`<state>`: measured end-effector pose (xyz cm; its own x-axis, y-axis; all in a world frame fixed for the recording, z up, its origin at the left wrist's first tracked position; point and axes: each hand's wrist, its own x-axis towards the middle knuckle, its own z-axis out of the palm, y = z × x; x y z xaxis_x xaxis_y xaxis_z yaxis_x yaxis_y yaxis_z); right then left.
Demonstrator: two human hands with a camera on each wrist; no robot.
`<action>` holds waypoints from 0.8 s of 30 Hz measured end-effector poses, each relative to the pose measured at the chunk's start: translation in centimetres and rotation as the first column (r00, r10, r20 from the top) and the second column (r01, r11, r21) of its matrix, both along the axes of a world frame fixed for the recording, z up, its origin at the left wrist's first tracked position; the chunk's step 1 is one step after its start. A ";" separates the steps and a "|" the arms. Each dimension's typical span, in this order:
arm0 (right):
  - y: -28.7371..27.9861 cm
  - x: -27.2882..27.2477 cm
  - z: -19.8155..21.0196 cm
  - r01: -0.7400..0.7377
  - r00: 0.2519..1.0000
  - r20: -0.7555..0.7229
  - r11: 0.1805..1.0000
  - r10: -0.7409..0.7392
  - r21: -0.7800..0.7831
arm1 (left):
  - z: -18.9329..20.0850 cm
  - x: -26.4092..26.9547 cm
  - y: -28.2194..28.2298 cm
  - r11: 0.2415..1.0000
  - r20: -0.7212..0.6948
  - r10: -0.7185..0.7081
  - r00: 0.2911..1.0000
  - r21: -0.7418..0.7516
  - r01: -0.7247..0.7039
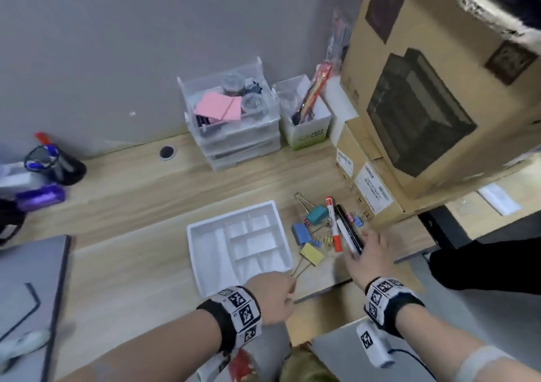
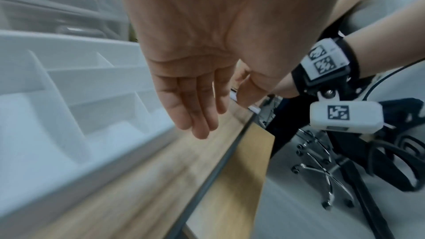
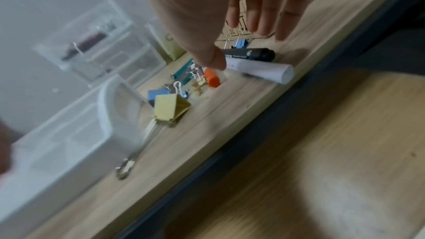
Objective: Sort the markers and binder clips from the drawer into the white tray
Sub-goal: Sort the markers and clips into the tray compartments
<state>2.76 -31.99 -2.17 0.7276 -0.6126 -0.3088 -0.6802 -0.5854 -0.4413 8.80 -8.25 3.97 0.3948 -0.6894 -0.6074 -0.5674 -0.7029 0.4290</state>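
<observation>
The white compartment tray [image 1: 234, 213] lies on the wooden desk. To its right sit a red marker [image 1: 333, 223], a black marker [image 1: 344, 217] and a white marker [image 1: 345, 235]. Around them lie teal [image 1: 317, 214], blue [image 1: 301, 233] and yellow [image 1: 312, 254] binder clips plus several small ones. My right hand [image 1: 363, 247] is spread above the markers' near ends. In the right wrist view its thumb tip is by the white marker [image 3: 260, 72]; I cannot tell if it touches. My left hand [image 1: 288, 286] hangs relaxed and holds nothing beside the tray's [image 2: 69, 43] front right corner.
A clear drawer unit [image 1: 234, 135] and a white box of pens [image 1: 307, 124] stand at the back wall. Large cardboard boxes [image 1: 424, 89] crowd the right side. A black pen cup [image 1: 58, 165] and a purple stapler [image 1: 41, 197] are at far left. The desk's front edge [image 2: 230, 152] runs just under my hands.
</observation>
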 end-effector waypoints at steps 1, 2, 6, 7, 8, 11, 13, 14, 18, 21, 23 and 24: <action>-0.3 1.0 0.2 -0.044 0.994 -0.098 0.999 0.043 -0.008 | 0.4 0.7 0.3 0.999 0.008 0.036 0.999 -0.010 -0.036; -0.6 1.8 0.2 -0.077 0.983 -0.165 0.997 0.074 -0.010 | 0.7 1.2 0.5 0.997 0.016 0.070 0.997 -0.024 -0.070; -0.8 4.3 0.1 -0.108 0.965 -0.237 0.994 0.113 0.031 | 1.0 2.9 0.9 0.982 -0.004 0.183 0.983 -0.039 -0.183; -0.7 4.8 0.2 -0.102 0.958 -0.266 0.994 0.110 0.042 | 0.8 3.2 0.8 0.979 -0.003 0.201 0.980 -0.042 -0.201; -0.8 5.1 0.0 -0.090 0.956 -0.276 0.995 0.100 0.046 | 0.7 3.6 0.6 0.974 -0.003 0.220 0.976 -0.051 -0.220; -0.9 5.4 -0.1 -0.020 0.970 -0.239 0.996 0.042 0.091 | 0.2 4.4 0.3 0.964 -0.003 0.256 0.967 -0.078 -0.255; -0.8 5.6 -0.2 0.003 0.987 -0.158 0.991 0.018 0.131 | 0.0 4.8 0.4 0.955 -0.014 0.286 0.958 -0.082 -0.286; -0.7 5.9 -0.4 0.000 0.991 -0.130 0.989 0.020 0.145 | -0.2 5.0 0.6 0.949 -0.020 0.304 0.953 -0.078 -0.304; 0.3 7.3 -0.9 -0.005 0.980 -0.194 0.988 0.034 0.152 | -0.6 5.5 1.5 0.940 -0.033 0.338 0.941 -0.044 -0.339; 0.8 7.7 -0.4 0.039 0.985 -0.174 0.989 -0.014 0.142 | -0.3 5.9 2.7 0.920 -0.046 0.386 0.921 -0.050 -0.389; 1.0 7.6 0.4 0.083 0.992 -0.104 0.988 -0.069 0.129 | 0.0 6.4 4.1 0.894 -0.036 0.441 0.897 -0.067 -0.442; 1.2 7.6 1.2 0.084 0.995 -0.056 0.990 -0.078 0.114 | 0.2 6.7 5.1 0.876 -0.009 0.476 0.879 -0.081 -0.475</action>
